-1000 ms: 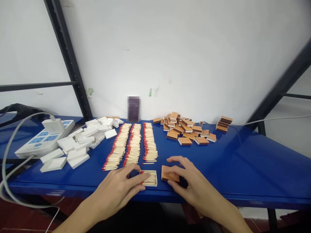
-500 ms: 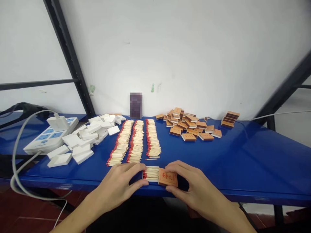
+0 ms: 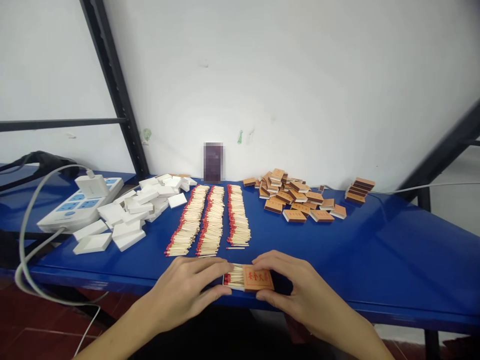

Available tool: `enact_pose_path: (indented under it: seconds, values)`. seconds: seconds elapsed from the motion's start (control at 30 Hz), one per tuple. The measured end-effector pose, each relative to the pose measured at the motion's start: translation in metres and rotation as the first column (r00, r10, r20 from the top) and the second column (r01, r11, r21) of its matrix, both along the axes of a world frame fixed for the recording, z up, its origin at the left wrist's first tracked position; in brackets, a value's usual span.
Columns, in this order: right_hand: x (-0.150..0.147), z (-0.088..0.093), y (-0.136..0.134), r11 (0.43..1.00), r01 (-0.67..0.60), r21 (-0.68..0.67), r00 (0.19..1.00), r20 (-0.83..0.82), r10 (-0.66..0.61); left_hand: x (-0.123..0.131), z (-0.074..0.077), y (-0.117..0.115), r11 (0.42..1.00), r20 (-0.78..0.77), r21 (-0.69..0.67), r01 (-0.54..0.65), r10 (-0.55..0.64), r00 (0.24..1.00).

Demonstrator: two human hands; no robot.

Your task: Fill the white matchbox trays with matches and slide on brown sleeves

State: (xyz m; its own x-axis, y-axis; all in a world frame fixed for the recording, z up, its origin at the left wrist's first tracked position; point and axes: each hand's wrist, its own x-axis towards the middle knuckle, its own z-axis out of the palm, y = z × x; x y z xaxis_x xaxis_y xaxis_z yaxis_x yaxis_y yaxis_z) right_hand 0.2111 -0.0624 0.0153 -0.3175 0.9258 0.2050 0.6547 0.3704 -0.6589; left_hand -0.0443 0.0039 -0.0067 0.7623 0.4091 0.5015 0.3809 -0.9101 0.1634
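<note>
Near the table's front edge, a white matchbox tray (image 3: 237, 287) filled with red-tipped matches (image 3: 236, 275) sits partly inside an orange-brown matchbox sleeve (image 3: 258, 279). My left hand (image 3: 195, 285) pinches the tray's left end between thumb and fingers. Around the sleeve's right part, my right hand (image 3: 290, 287) is closed, thumb in front and fingers behind. Just beyond my hands, three columns of loose matches (image 3: 212, 220) lie with their red heads to the left; a single match (image 3: 237, 248) lies at the near end of the right column.
White empty trays (image 3: 127, 232) are heaped on the left, beside a power strip (image 3: 80, 202) with a white cable. Orange matchbox sleeves (image 3: 294, 216) pile up at right of centre. A small matchbox stack (image 3: 360, 190) stands farther right. A pixelated dark rectangle (image 3: 213, 162) leans against the wall.
The tray has slid a little farther into the sleeve, so less of the matches shows. My left hand has moved slightly right towards my right hand. The camera view has shifted slightly.
</note>
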Motion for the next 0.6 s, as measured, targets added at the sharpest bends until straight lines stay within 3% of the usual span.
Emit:
enact_pose_path:
  seconds: [0.2,0.43,0.6]
  values:
    - [-0.024,-0.006,0.005,0.988,-0.12,0.097,0.992,-0.029,0.123,-0.001,0.002,0.0,1.0,0.038,0.007,0.022,-0.022,0.999]
    - [-0.031,-0.017,0.003,0.964,-0.196,0.179,0.974,-0.077,0.212,-0.003,0.005,0.003,0.999,0.05,-0.009,0.042,-0.041,0.998]
    - [-0.022,-0.001,0.001,0.917,-0.294,0.268,0.952,0.002,0.305,-0.006,0.006,0.004,0.998,0.075,0.01,0.063,-0.064,0.995]
